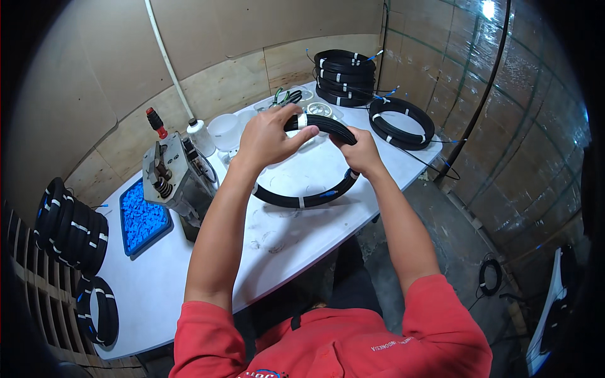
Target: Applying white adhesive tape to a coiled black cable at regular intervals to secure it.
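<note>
Both my hands hold a coil of black cable (282,200) above the white table, its ring bound with strips of white tape. My left hand (270,135) is closed on the far left part of the ring, beside a white tape band (302,121). My right hand (360,151) grips the ring's right side, fingers wrapped round it. A small blue connector (329,194) shows on the near side of the coil. Behind my left hand lie green-handled pliers (280,97) and a roll of white tape (319,109).
A metal bench machine (179,173) stands left on the table (277,277), beside a tray (165,230) of small blue parts. Stacked cable coils (343,79) and a single coil (401,123) sit at the far right; more coils (70,227) are at the left edge. A white bottle (200,137) stands behind the machine.
</note>
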`<state>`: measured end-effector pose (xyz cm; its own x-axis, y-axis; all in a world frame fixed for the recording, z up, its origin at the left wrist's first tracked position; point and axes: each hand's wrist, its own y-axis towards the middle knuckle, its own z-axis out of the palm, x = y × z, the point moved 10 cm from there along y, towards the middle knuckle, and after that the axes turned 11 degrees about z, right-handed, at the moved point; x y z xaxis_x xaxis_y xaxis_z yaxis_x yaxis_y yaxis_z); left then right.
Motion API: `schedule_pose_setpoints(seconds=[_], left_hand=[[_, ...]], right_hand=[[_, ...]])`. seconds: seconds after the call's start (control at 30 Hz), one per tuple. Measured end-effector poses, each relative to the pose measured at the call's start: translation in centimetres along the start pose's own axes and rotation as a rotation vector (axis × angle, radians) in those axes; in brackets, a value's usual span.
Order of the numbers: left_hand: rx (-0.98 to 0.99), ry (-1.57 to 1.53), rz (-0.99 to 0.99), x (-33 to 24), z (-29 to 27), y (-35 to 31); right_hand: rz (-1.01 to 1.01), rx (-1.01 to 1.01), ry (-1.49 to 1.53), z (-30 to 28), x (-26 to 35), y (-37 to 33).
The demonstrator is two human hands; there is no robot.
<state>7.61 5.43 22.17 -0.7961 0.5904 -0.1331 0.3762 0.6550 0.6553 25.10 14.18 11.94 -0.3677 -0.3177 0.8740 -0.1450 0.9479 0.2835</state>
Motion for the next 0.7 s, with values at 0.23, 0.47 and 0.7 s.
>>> schedule_pose_setpoints(seconds=[0.23, 0.47, 0.7], left_hand=[[-0.647, -0.165, -0.294, 7.4, -0.7, -10.7], [-0.777, -1.322, -0.704, 7.3, 7.0, -16.8], [-0.762, -1.285, -0.679, 6.6, 2.6, -15.3]], right_hand=[[0.256, -0.057, 0.459, -2.1, -4.9, -1.2], [0.496, 0.030, 1.028, 1.8, -5.8, -4.3], [0.338, -0.005, 0.953, 0.4, -2.5, -5.1]])
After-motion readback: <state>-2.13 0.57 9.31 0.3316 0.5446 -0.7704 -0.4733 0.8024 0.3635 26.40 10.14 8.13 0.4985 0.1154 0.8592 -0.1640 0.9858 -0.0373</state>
